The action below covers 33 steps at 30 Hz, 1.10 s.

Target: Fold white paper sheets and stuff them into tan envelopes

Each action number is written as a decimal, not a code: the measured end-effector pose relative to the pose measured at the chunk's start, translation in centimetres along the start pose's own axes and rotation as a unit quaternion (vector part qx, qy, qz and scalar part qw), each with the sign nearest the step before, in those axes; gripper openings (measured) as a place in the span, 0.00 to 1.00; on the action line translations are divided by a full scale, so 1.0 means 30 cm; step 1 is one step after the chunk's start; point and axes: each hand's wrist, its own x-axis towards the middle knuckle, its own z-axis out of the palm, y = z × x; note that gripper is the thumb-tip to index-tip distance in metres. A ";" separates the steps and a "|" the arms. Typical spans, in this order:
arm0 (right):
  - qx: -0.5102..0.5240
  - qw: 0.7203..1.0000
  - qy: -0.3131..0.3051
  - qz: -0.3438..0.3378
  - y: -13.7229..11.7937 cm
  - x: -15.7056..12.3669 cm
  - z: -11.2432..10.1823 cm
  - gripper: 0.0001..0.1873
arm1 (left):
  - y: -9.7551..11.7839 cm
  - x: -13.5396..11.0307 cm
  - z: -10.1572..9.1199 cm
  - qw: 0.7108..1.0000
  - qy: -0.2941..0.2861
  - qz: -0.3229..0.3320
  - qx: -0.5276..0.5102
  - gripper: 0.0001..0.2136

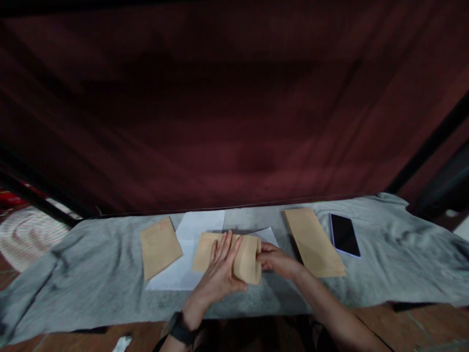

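Note:
A brown paper envelope [249, 261] lies across the middle of the cloth-covered surface, its right end bulging open. My left hand [223, 264] rests over it with fingers stretched and spread, the thumb near its lower edge. At the open right end, my right hand [273, 259] has its fingers closed at the envelope's mouth; the fingertips are partly hidden by the paper. Under the envelope are white paper sheets [190, 249], one showing a corner [266, 236] behind my right hand. Another brown envelope [160, 248] with a faint reddish mark lies to the left.
To the right, a stack of brown envelopes [314, 242] lies beside a dark-screened phone [345, 235]. Grey cloth [102, 274] covers the long surface. A dark red panel [234, 122] rises along its far edge. A round woven mat [29, 237] is at far left.

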 end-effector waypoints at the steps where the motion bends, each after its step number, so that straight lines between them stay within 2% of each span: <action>1: 0.001 1.000 -0.027 0.009 -0.013 -0.010 -0.009 0.21 | -0.017 0.000 -0.006 1.000 -0.026 -0.002 0.000 0.58; 3: -0.003 0.998 -0.058 0.027 -0.033 -0.029 -0.023 0.21 | -0.034 0.000 -0.008 0.998 -0.063 0.004 -0.001 0.62; 7: -0.043 0.998 -0.040 0.038 -0.045 -0.049 -0.051 0.21 | -0.028 0.005 0.004 0.997 -0.074 0.033 -0.004 0.62; 15: -0.112 0.993 0.041 -0.018 -0.021 -0.042 -0.066 0.21 | -0.003 0.034 0.025 0.995 0.022 0.077 0.058 0.58; 24: -0.176 0.976 0.108 -0.069 -0.027 -0.039 -0.103 0.25 | 0.023 0.045 0.031 0.992 0.048 0.084 0.077 0.53; 30: -0.143 0.988 0.056 0.023 -0.018 -0.056 -0.111 0.25 | 0.062 0.036 0.010 0.987 0.059 0.094 0.119 0.50; 33: -0.179 0.981 0.074 0.014 -0.020 -0.052 -0.115 0.23 | 0.075 0.034 -0.001 0.985 0.053 0.098 0.132 0.49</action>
